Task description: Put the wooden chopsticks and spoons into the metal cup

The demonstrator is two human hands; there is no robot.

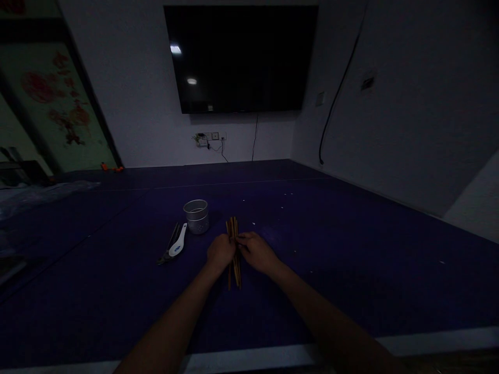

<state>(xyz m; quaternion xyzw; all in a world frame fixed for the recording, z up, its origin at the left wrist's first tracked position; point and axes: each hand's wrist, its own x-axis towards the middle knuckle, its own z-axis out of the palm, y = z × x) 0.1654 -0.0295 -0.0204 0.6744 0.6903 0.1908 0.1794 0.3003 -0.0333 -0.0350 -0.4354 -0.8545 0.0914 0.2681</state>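
Note:
A bundle of brown wooden chopsticks (236,270) lies lengthwise in front of me, its far ends slightly fanned. My left hand (221,253) is closed around it from the left, fingers mostly hidden behind the knuckles. From the other side, my right hand (255,251) pinches the same sticks near their middle. To the left stands an upright metal cup (197,217), with small holes low in its wall. Beside it rests a white soup spoon (179,243) with a blue mark in its bowl, touching or overlapping dark, slim utensils (165,257) whose kind I cannot make out.
Everything lies on a wide dark blue surface (128,291) with a pale front edge. Small white scraps (254,223) are scattered about. Crumpled clear plastic (50,192) sits at the far left. A television (249,57) hangs above sockets (215,136) and cables.

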